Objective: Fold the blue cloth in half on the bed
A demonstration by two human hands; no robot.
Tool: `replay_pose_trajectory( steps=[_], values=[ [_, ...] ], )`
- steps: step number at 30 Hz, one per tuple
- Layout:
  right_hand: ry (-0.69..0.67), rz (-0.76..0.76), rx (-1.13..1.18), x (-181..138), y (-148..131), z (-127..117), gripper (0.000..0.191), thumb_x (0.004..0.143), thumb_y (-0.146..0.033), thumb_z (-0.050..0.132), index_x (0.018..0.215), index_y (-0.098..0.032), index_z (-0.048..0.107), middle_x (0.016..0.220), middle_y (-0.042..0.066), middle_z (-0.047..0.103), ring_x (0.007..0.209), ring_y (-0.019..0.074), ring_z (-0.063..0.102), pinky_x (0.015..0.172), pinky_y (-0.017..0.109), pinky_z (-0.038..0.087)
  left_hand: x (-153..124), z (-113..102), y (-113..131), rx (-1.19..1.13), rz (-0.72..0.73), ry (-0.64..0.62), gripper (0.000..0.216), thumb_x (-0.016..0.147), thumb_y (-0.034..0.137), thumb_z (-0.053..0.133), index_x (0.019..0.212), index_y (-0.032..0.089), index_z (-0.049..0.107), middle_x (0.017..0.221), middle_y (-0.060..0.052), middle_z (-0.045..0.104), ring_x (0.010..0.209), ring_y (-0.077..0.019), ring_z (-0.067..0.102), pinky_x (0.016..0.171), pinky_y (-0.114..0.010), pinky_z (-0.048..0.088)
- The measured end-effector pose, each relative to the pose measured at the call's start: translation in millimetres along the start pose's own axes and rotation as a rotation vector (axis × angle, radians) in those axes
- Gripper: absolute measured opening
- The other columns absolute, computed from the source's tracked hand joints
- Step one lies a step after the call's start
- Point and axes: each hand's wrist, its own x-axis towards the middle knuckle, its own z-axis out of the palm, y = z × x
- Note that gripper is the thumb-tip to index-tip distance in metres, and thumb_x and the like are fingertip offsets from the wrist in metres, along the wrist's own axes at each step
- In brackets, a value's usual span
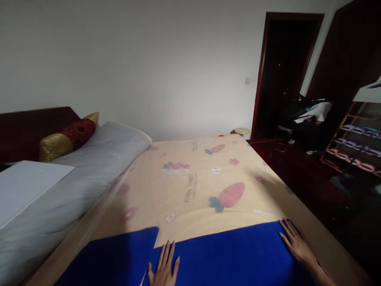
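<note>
A deep blue cloth lies spread over the near end of a bed covered by a cream sheet printed with pink carrots. My left hand rests flat on the blue cloth near its stepped upper edge, fingers apart. My right hand presses flat on the cloth's far right corner, fingers spread. Neither hand holds anything.
A grey folded quilt lies along the bed's left side with a red and gold bolster at the dark headboard. A white board sits on the quilt. A small stool, a dark doorway and a shoe rack stand on the right.
</note>
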Motion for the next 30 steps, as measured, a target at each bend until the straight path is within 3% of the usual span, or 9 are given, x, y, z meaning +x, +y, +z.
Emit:
replay_pose_trajectory(
  steps=[18, 23, 27, 30],
  values=[
    [0.078, 0.017, -0.057, 3, 16, 26, 0.071, 0.087, -0.066, 0.029, 0.149, -0.033, 0.016, 0.159, 0.005, 0.018, 0.144, 0.0276, 0.02, 0.116, 0.054, 0.021, -1, -1, 2, -0.025, -0.026, -0.008, 0.054, 0.094, 0.045, 0.016, 0.147, 0.036, 0.012, 0.159, 0.001, 0.021, 0.145, -0.0171, 0.022, 0.116, -0.061, 0.001],
    [0.11, 0.013, -0.143, 14, 19, 23, 0.068, 0.084, -0.064, 0.029, 0.144, -0.031, 0.034, 0.153, 0.005, 0.033, 0.139, 0.0308, 0.034, 0.112, 0.059, 0.026, 2, -4, -3, -0.029, -0.021, -0.038, 0.054, 0.094, 0.045, 0.017, 0.146, 0.035, 0.011, 0.159, 0.001, 0.018, 0.146, -0.0187, 0.019, 0.116, -0.063, 0.001],
    [0.085, -0.125, -0.222, 28, -17, 3, 0.059, 0.084, -0.043, 0.033, 0.131, -0.015, 0.055, 0.143, 0.015, 0.046, 0.136, 0.0355, 0.036, 0.114, 0.063, 0.018, 5, -14, 0, -0.021, -0.047, -0.141, 0.054, 0.093, 0.043, 0.018, 0.145, 0.033, 0.013, 0.159, 0.002, 0.015, 0.147, -0.0198, 0.015, 0.113, -0.068, 0.008],
    [0.086, -0.223, -0.181, 26, -86, 9, 0.055, 0.088, -0.03, 0.026, 0.135, -0.012, 0.048, 0.148, 0.013, 0.037, 0.14, 0.0296, 0.03, 0.116, 0.058, 0.019, 0, -16, 39, 0.021, -0.067, -0.033, 0.054, 0.091, 0.031, 0.017, 0.145, 0.027, 0.018, 0.159, -0.002, 0.017, 0.147, -0.0229, 0.014, 0.115, -0.066, 0.005]
  ],
)
